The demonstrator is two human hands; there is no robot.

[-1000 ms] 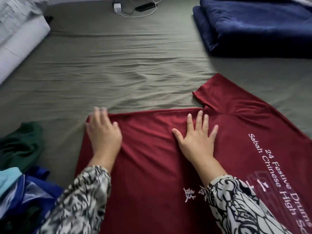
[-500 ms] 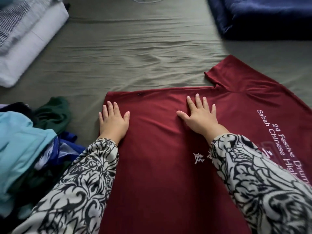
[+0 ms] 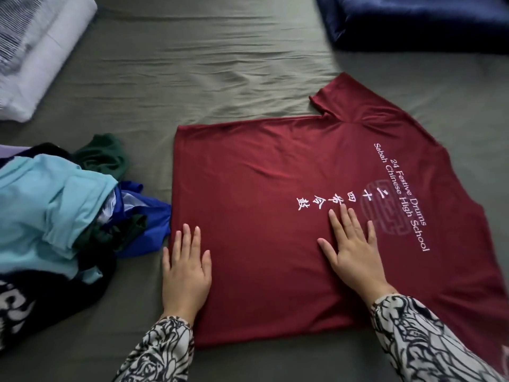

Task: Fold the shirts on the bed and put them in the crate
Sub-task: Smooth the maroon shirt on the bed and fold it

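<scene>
Dark red jersey: one red shirt (image 3: 275,216) lies spread flat on the olive-green bed sheet (image 3: 192,78), print side up, with white lettering and Chinese characters across its right part and one short sleeve pointing away from the person at its far right corner. Head view, all places given from the red shirt. Left hand (image 3: 186,271): flat on the shirt's left edge near the near corner, fingers straight and close together, the outermost overlapping onto the sheet; it holds nothing. Right hand (image 3: 352,252): flat on the shirt's middle, just below the characters, fingers straight and slightly spread, thumb out to the left; it holds nothing. Both wrists carry black-and-white patterned sleeves (image 3: 429,340). Just left of the shirt: a loose pile of unfolded clothes (image 3: 55,216), light blue on top, with royal blue, dark green and black pieces; its blue piece touches the shirt's left edge. Beyond the shirt, far right: a folded navy blanket (image 3: 413,20). Far left: white bedding (image 3: 41,56).
</scene>
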